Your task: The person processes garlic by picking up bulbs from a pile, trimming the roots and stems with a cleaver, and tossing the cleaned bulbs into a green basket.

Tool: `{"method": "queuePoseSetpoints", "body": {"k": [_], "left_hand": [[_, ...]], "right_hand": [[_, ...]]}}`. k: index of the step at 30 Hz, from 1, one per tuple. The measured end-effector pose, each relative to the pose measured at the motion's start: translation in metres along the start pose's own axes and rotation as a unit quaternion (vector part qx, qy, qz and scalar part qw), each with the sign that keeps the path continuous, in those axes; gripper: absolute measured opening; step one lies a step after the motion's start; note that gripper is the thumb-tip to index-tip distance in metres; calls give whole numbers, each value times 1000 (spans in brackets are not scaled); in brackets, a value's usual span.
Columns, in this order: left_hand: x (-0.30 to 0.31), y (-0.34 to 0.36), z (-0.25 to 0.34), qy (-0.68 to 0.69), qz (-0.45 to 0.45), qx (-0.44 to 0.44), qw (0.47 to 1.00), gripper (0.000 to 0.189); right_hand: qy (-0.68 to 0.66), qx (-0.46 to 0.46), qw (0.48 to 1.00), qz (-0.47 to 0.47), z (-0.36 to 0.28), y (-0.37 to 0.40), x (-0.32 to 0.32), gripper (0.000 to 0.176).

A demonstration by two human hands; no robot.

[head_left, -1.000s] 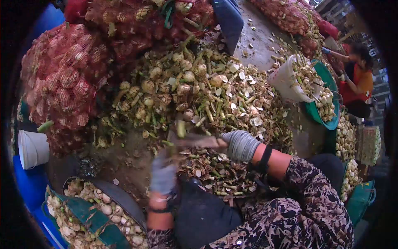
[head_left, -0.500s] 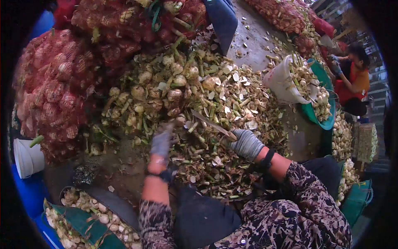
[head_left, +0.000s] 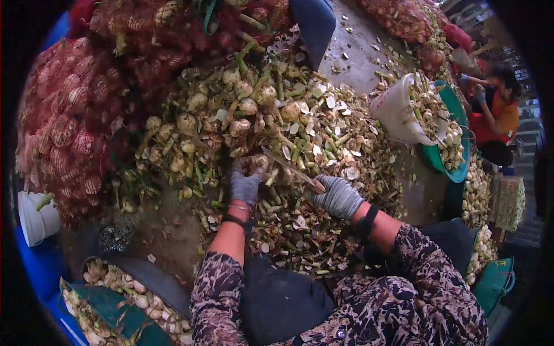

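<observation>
My right hand (head_left: 336, 197), in a grey glove, is closed round the wooden handle of a knife (head_left: 291, 168). The blade points up and to the left over the heap. My left hand (head_left: 247, 183), gloved too, has its fingers wrapped round a garlic bulb (head_left: 254, 164) just left of the blade tip. Beyond both hands lies a heap of garlic bulbs with stalks (head_left: 242, 109), and cut stalks and skins (head_left: 306, 230) are spread nearer my lap.
Red mesh sacks of garlic (head_left: 63, 127) stand at the left, near a white bucket (head_left: 40, 218). A tilted white bucket (head_left: 398, 115) rests on a green basin (head_left: 456, 167) at the right. Another person (head_left: 497, 112) sits beyond. Trimmed bulbs (head_left: 156, 305) lie at lower left.
My left hand has moved slightly right and up, and is now around a bulb beside the blade. The right hand with the knife has barely shifted.
</observation>
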State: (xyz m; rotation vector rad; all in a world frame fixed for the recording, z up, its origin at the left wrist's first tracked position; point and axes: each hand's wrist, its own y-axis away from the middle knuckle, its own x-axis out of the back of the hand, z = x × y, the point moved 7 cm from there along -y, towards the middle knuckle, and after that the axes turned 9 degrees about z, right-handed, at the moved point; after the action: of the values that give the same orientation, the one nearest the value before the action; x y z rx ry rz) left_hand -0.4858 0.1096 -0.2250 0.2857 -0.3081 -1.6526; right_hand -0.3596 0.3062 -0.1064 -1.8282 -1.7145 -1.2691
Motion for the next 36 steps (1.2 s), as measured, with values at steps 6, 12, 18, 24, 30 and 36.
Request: {"method": "queuePoseSetpoints", "body": {"k": [6, 12, 18, 24, 30, 36], "left_hand": [[-8, 16, -20, 190, -26, 95, 977, 32], [-26, 14, -15, -19, -67, 174, 982, 59], [-11, 29, -19, -18, -289, -23, 957, 56], [42, 86, -6, 312, -358, 8, 880, 54], [84, 106, 8, -136, -210, -149, 957, 39], [112, 122, -22, -391, -92, -364, 840, 33]], "right_hand": [[-51, -5, 999, 3, 2, 2, -1, 32], [-54, -17, 998, 1, -1, 7, 3, 34], [40, 111, 993, 12, -52, 13, 30, 35], [96, 188, 976, -62, -105, 17, 20, 25], [116, 236, 960, -93, -133, 33, 15, 31], [148, 199, 958, -146, -131, 36, -11, 26]]}}
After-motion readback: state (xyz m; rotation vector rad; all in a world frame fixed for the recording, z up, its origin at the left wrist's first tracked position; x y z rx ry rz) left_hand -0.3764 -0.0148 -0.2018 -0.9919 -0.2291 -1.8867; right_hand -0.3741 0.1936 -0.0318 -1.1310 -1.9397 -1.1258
